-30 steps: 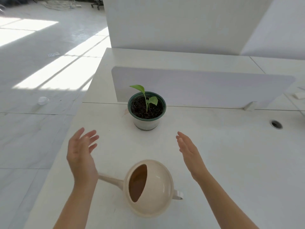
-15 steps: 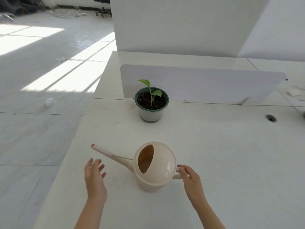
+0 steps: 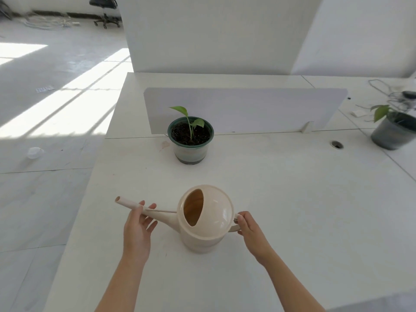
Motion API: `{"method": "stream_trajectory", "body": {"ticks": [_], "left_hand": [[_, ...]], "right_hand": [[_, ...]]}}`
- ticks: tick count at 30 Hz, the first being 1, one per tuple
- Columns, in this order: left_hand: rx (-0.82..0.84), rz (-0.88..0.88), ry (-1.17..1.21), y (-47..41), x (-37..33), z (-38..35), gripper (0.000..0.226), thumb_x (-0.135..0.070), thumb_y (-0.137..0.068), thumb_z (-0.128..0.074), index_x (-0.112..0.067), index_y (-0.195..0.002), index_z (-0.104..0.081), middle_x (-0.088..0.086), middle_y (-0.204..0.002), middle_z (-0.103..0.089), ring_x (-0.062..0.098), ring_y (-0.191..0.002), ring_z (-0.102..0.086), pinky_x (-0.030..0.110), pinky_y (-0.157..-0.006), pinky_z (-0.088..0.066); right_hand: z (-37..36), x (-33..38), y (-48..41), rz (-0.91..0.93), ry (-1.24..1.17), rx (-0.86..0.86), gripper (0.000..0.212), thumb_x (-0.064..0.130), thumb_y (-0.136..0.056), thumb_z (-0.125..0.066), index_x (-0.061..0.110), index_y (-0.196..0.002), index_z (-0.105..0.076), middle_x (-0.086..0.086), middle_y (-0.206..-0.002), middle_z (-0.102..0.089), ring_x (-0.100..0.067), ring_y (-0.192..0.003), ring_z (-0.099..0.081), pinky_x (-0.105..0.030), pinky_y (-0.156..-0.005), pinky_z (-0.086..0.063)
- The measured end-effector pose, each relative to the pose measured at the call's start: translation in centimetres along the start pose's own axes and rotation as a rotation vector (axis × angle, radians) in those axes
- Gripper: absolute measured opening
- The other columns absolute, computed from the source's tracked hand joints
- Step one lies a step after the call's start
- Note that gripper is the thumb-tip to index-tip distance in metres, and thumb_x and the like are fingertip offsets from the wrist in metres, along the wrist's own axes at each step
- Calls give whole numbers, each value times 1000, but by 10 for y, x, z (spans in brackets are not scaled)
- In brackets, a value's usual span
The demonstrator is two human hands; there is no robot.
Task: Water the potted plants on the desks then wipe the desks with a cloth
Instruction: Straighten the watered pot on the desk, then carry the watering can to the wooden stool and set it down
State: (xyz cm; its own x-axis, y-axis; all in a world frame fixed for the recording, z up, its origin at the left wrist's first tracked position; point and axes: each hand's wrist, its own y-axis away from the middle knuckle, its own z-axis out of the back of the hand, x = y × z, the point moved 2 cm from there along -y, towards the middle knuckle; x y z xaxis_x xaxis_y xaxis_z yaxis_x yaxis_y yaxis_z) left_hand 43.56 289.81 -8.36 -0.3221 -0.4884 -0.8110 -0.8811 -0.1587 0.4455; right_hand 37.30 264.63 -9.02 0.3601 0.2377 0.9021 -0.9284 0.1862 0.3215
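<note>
Fingers (image 3: 242,218) of right hand (image 3: 252,233) pinch domed, glossy cream watering can (image 3: 219,212).

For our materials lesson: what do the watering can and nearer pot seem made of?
Watering can: probably plastic, cream and glossy, with a bright highlight on its dome. Pot: likely plastic too, dark green rim over a pale, seemingly translucent wall.
</note>
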Motion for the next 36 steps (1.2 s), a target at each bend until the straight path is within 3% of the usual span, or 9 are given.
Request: {"method": "stream_trajectory", "body": {"ticks": [5,8,11,14,21,26,31,36], "left_hand": [[-15,-46,86,-1,4,-1,15,-16,-94,-39,-20,-89,-52,5,-91,-59,17,-86,-56,27,-80,-43],[7,-51,67,2,6,-4,13,-14,-93,-39,-20,-90,-50,2,-90,-55,15,-87,-53,26,-84,-42],[59,-25,54,5,-1,-15,14,-14,-93,-40,-20,-86,-50,2,-86,-53,16,-86,-51,25,-82,-41],[133,-43,29,17,-6,-30,13,-15,-94,-39,-21,-89,-50,3,-88,-53,16,-87,-52,26,-82,-43],[402,-83,-64,77,-8,-73,17,-12,-95,-38,-19,-86,-51,6,-91,-54,18,-88,-56,29,-80,-45],[560,-45,-132,135,16,-110,18,-13,-96,-36,-20,-88,-51,8,-91,-58,20,-85,-57,31,-81,-45],[721,41,-188,213,58,-147,19,-10,-95,-36,-18,-85,-50,8,-88,-58,19,-82,-57,30,-78,-46],[852,130,-228,296,105,-168,21,-9,-94,-37,-16,-79,-49,10,-85,-58,22,-83,-55,35,-85,-43]], "right_hand": [[2,3,-5,-45,-8,-4,23,29,-97,-31,18,-87,-49,1,-90,-49,-16,-90,-45,-37,-91,-42],[1,7,2,-83,14,5,22,27,-97,-32,20,-89,-51,2,-93,-52,-24,-98,-50,-32,-86,-41],[5,9,14,-96,18,-16,21,28,-97,-32,21,-95,-52,-7,-113,-57,-25,-117,-49,-33,-89,-41],[21,15,37,-83,-6,-60,21,27,-97,-32,23,-96,-53,-7,-119,-57,-23,-117,-50,-32,-87,-41],[75,15,119,-69,-130,-223,23,26,-96,-35,23,-87,-56,2,-107,-61,-14,-111,-53,-35,-92,-42],[115,2,199,-103,-195,-383,25,26,-95,-39,20,-76,-54,0,-99,-63,-14,-106,-56,-33,-84,-41],[155,-22,300,-177,-246,-527,21,26,-94,-41,17,-82,-55,-1,-98,-63,-14,-104,-58,-35,-87,-43],[183,-54,398,-232,-294,-685,21,26,-93,-44,14,-84,-59,2,-93,-66,-13,-102,-60,-40,-90,-45]]}}
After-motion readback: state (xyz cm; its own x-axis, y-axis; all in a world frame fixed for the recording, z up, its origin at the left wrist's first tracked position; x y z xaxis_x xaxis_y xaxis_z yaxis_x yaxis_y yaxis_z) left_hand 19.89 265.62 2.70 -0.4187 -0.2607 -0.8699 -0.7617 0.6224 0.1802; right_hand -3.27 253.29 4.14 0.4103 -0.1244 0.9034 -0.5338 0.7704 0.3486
